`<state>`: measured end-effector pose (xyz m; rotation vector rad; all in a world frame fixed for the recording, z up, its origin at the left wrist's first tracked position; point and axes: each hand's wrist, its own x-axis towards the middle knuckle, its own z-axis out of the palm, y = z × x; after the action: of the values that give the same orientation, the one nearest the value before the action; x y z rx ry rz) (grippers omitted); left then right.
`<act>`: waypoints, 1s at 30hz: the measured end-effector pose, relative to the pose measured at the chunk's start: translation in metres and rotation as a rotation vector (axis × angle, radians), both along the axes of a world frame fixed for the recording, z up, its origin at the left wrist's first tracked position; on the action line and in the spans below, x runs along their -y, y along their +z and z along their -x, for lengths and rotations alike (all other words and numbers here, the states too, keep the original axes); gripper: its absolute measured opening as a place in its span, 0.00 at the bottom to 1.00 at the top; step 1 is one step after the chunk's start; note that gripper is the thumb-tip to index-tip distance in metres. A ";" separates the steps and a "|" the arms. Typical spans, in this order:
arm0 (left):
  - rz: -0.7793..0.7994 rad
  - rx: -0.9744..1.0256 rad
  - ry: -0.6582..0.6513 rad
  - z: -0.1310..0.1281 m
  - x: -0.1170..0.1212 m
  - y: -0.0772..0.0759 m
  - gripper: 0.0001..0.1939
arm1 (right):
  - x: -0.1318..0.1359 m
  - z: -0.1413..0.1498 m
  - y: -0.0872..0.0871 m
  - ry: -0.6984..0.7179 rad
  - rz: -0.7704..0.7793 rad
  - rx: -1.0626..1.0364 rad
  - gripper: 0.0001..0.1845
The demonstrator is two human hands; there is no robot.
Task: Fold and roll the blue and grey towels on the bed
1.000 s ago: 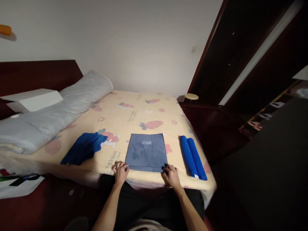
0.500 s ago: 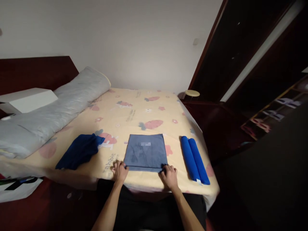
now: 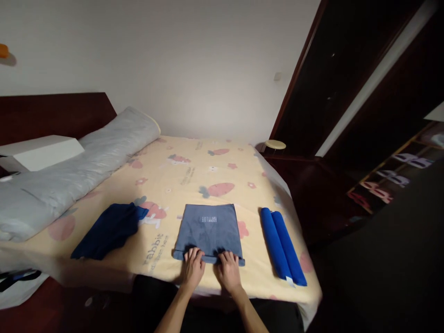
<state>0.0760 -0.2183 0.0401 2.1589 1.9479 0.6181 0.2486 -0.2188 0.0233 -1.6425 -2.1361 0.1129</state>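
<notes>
A grey-blue towel [image 3: 211, 233] with white lettering lies flat on the bed, its near edge turned into a small roll. My left hand [image 3: 194, 266] grips that rolled edge left of its middle, fingers curled over it. Close beside it, my right hand [image 3: 229, 268] grips the same edge right of the middle. Two bright blue rolled towels [image 3: 283, 247] lie side by side to the right, a white tag at their near end. Off to the left, a dark blue cloth [image 3: 107, 230] lies crumpled.
The bed [image 3: 183, 185] has a yellow sheet printed with carrots. A long grey roll of bedding [image 3: 104, 157] and a white box [image 3: 52, 152] lie along the left. Behind the bed stands a round stool [image 3: 275, 144]; a shoe rack [image 3: 391, 175] is at right.
Both hands have moved inward from the towel's near corners toward the middle of its edge. That edge is now rolled more thickly. The view has tilted up slightly.
</notes>
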 end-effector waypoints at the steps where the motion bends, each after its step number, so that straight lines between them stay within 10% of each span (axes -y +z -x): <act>1: 0.000 0.005 -0.013 -0.002 0.000 -0.001 0.15 | 0.000 0.004 0.000 0.019 -0.004 -0.014 0.17; 18: -0.143 -0.116 0.114 0.041 -0.003 -0.018 0.15 | 0.006 -0.028 -0.017 -0.032 -0.132 -0.067 0.20; 25: 0.033 -0.068 -0.179 0.009 -0.012 -0.016 0.22 | 0.001 0.013 -0.001 0.184 -0.007 -0.094 0.18; 30: -0.008 -0.062 -0.109 0.022 -0.012 -0.019 0.22 | -0.002 0.008 -0.007 0.133 -0.044 -0.070 0.18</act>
<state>0.0536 -0.2059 0.0211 2.2966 1.8450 0.5479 0.2406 -0.2170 0.0161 -1.4500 -2.1775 0.1604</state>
